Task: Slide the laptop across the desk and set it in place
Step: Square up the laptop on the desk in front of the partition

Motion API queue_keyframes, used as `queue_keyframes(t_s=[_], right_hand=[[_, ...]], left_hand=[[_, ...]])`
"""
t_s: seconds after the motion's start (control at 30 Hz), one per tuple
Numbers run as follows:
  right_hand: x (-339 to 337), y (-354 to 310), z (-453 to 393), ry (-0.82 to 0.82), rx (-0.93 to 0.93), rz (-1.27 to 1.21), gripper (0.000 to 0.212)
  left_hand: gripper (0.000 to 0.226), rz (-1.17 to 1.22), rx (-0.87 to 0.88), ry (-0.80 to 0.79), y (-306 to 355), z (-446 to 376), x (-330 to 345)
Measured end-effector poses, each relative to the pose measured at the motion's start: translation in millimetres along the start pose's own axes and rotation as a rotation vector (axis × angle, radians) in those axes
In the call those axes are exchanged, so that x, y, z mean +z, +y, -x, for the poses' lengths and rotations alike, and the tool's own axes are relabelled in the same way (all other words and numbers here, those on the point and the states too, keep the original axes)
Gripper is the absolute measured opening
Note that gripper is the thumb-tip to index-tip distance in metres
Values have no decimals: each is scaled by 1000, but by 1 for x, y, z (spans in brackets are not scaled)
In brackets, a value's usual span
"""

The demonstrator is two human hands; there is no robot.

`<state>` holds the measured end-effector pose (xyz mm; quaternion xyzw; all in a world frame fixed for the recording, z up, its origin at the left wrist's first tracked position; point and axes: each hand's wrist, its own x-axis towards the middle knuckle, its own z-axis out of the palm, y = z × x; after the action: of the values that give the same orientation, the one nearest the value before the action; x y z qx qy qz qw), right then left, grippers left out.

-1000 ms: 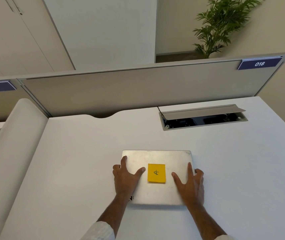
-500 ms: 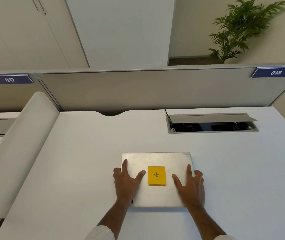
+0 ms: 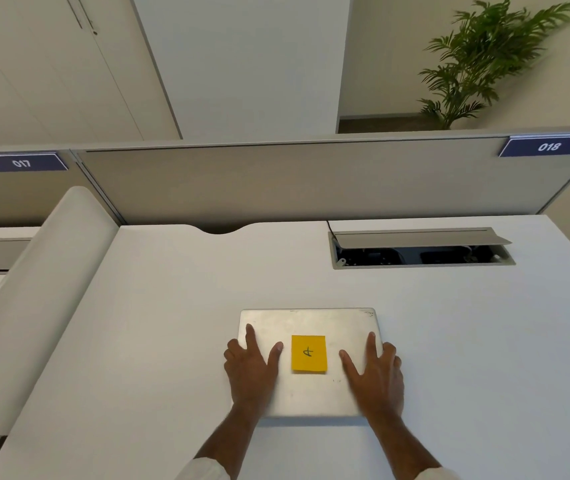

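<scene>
While both hands press flat on its lid, the laptop lies closed on the desk, near the desk's front edge and roughly at its middle. Left of the laptop, a rounded white divider borders the desk, and a "017" label sits on the panel behind it. The left hand rests palm-down on the laptop's left part, fingers spread wide; its outer fingers hang over the left edge, grasping nothing. A yellow note bearing one handwritten mark sticks at the lid's centre, between the two thumbs and touching neither. The right hand rests palm-down on the laptop's right part, fingers likewise spread wide, its outer fingers over the right edge. Behind the laptop and to its right, a cable hatch stands open in the desk, well apart from the laptop. Farther right, a "018" label sits on the panel, with a plant beyond.
</scene>
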<state>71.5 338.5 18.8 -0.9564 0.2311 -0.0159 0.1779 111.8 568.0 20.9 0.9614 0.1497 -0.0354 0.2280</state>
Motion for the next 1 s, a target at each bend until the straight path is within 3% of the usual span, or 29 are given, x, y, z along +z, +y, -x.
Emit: queue_keyframes(t_s=[0.3,1.0], right_hand=[[4,-1,3,1,0,50,79],[15,0,3,17,-5,67,80]], left_hand=[[79,-170,52,129,3,4,13],[80,-187,9,84,0,4,18]])
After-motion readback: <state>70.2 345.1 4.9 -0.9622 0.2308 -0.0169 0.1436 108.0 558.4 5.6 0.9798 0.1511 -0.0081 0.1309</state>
